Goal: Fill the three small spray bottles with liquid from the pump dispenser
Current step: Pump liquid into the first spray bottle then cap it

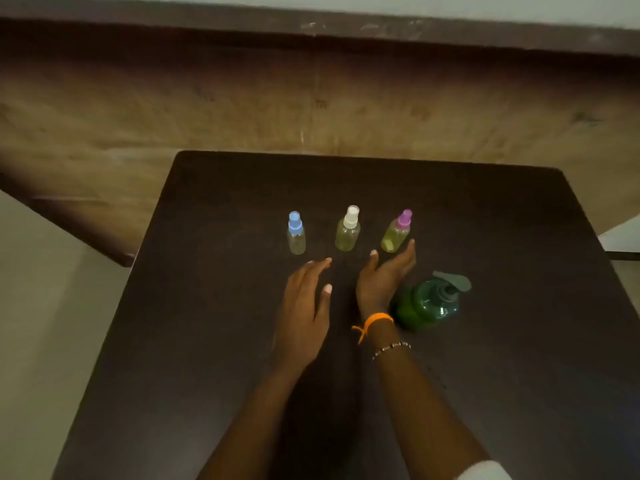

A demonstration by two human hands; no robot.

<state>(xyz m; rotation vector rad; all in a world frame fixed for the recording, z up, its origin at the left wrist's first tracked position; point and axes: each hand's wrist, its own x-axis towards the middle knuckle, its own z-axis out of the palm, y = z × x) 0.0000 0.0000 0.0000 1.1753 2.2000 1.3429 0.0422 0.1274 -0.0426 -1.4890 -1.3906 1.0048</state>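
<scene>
Three small spray bottles stand upright in a row on the dark table (485, 375), towards the far side: blue-capped bottle (296, 234) left, white-capped bottle (348, 230) middle, pink-capped bottle (397, 232) right, all caps on. Yellowish liquid shows in all three; exact levels are hard to read in the dim, blurry frame. The green pump dispenser (428, 303) sits near right, its base partly hidden behind the right wrist. The left hand (306, 306) lies flat, fingers straight, holding nothing, just near of the bottles. The right hand (384, 278) is open too, fingertips just beside the pink-capped bottle; contact unclear. An orange wristband (379, 320) and beaded bracelet (391, 349) are on the right wrist. Forearms are cut off at the bottom edge.
</scene>
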